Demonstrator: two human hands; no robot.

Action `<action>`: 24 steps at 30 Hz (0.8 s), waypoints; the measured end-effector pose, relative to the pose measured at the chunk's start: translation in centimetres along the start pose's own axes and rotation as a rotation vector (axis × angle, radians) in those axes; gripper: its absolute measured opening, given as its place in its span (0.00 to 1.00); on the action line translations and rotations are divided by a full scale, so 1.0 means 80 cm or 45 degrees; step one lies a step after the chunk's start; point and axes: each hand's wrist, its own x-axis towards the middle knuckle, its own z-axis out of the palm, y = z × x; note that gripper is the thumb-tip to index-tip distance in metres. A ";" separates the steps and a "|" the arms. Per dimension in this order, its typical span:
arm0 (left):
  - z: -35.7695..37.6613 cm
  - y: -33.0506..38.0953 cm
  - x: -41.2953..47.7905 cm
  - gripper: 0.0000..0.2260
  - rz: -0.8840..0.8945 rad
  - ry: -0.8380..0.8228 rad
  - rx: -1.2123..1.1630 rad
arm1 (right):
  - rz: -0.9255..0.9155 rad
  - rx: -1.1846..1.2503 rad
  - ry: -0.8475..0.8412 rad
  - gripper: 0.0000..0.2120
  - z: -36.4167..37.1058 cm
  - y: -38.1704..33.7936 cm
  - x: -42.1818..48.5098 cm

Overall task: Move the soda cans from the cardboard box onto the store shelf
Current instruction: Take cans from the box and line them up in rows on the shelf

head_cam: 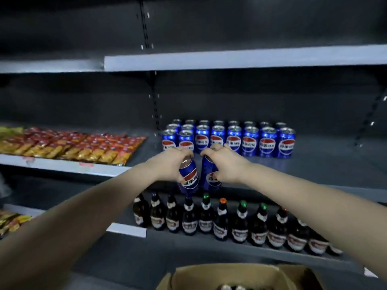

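Note:
My left hand (170, 164) grips a blue soda can (189, 177) from above. My right hand (225, 164) grips a second blue soda can (210, 174) right beside it. Both cans are tilted and held at the front edge of the grey middle shelf (314, 170). Behind them on that shelf stand several blue soda cans (234, 141) in rows. The open cardboard box (230, 275) sits at the bottom of the view, with a few can tops visible inside.
Red and yellow snack packets (69, 146) cover the shelf section to the left. A row of dark glass bottles (219, 222) stands on the lower shelf. An upper shelf (230, 59) runs overhead. More snack packets (10, 222) lie at lower left.

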 end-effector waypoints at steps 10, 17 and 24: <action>-0.044 -0.052 0.120 0.36 0.047 0.007 0.099 | 0.224 -0.014 0.023 0.39 -0.040 0.037 0.095; -0.004 -0.061 0.204 0.36 0.230 -0.066 0.359 | 0.424 -0.002 -0.116 0.36 -0.002 0.087 0.142; 0.012 -0.067 0.256 0.34 0.360 -0.100 0.463 | 0.445 0.010 -0.143 0.29 0.026 0.108 0.181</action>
